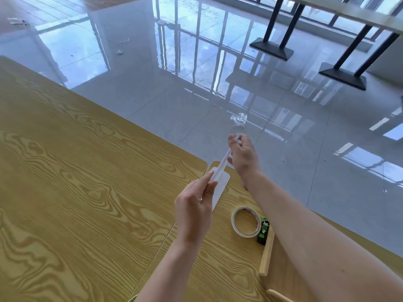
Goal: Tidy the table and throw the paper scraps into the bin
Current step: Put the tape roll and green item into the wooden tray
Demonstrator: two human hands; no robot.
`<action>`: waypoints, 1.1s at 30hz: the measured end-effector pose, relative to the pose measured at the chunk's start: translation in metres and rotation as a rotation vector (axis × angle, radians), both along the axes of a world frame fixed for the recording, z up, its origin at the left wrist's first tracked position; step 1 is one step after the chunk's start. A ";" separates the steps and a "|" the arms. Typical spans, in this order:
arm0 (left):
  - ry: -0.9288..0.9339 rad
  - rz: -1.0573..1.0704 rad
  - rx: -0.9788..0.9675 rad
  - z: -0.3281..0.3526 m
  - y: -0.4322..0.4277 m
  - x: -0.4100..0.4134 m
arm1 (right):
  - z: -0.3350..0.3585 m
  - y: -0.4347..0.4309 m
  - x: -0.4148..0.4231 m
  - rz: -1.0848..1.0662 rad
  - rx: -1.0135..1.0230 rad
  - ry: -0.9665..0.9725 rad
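Glossy grey floor (pixel 283 171) tiles fill the far half of the view, mirroring tall window frames, with the black table legs (pixel 272 25) of other furniture standing on flat bases at the upper right. Nearer, a wood-grain worktop (pixel 87 171) takes up the left and lower part, and a second one (pixel 218 269) butts against its right edge along a thin seam. Above that seam, near the far corner, both hands are raised. The left hand (pixel 193 211) has its grip narrow, thumb and fingers pinching the near end of a white paper strip (pixel 222 162), where it meets a wider white sheet (pixel 221 188) with rounded corners. The right hand (pixel 243 155), farther out over the edge, has its grip curled round the far end of the strip, which runs taut between the two. On the second worktop, under the right forearm, a pale wooden stick (pixel 267 253) lies beside a tape roll (pixel 233 223) lying flat, and a green glue stick (pixel 263 231) touches the roll's right side. A crumpled clear wrapper (pixel 238 119) lies on the floor beyond the hands; smaller scraps (pixel 119 51) lie farther off.
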State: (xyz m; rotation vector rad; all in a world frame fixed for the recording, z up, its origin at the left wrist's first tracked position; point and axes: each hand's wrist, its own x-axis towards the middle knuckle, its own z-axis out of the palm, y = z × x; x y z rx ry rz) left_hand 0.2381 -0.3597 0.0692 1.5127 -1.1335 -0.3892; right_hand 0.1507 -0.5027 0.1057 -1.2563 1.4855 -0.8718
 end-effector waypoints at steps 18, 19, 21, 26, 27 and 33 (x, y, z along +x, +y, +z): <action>-0.053 0.038 -0.012 -0.003 -0.002 -0.001 | -0.013 -0.007 0.002 0.013 -0.025 -0.020; -0.051 0.035 -0.009 -0.003 -0.002 -0.001 | -0.014 -0.006 0.002 0.013 -0.026 -0.020; -0.045 0.033 -0.008 -0.002 -0.002 -0.001 | -0.014 -0.007 0.002 0.020 -0.028 -0.017; -0.040 0.026 -0.012 -0.003 -0.001 -0.001 | -0.015 -0.009 0.000 0.031 -0.028 -0.015; -0.032 0.020 -0.007 -0.003 -0.001 -0.001 | -0.014 -0.008 -0.001 0.030 -0.028 -0.016; -0.010 -0.021 0.087 -0.001 0.001 0.003 | -0.011 -0.006 -0.004 0.030 0.020 -0.049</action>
